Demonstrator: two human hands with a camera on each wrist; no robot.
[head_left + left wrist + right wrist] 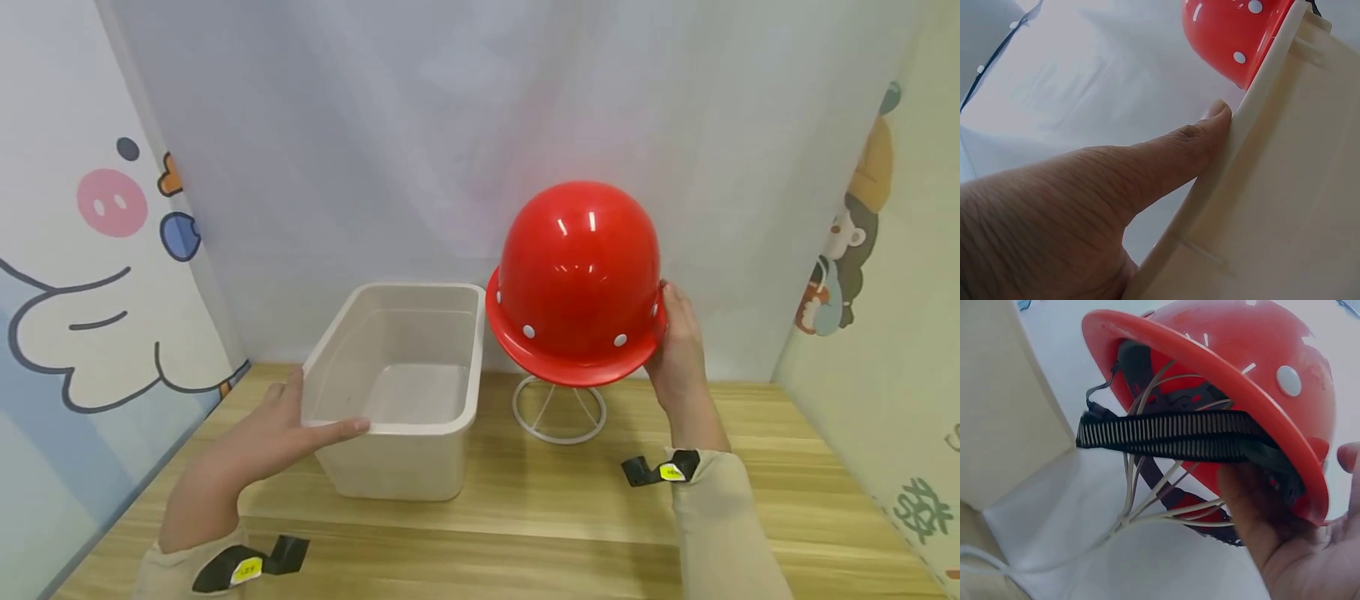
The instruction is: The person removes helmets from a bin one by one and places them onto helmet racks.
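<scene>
A glossy red hard hat (579,275) with white rivets sits over a white wire stand (558,439), whose round base shows on the table. My right hand (678,354) grips the hat's brim at the right side; in the right wrist view its fingers reach under the brim beside a black ribbed headband (1166,434). Wires of the stand run up inside the hat, and I cannot tell if it bears weight there. My left hand (258,437) lies against the near left corner of an off-white plastic bin (397,462), thumb stretched along its rim.
The bin stands left of the hat, with nothing seen inside it. Wood-patterned table (540,533) runs beneath everything. A pale curtain (337,167) hangs behind, and cartoon-printed panels (112,308) close in both sides.
</scene>
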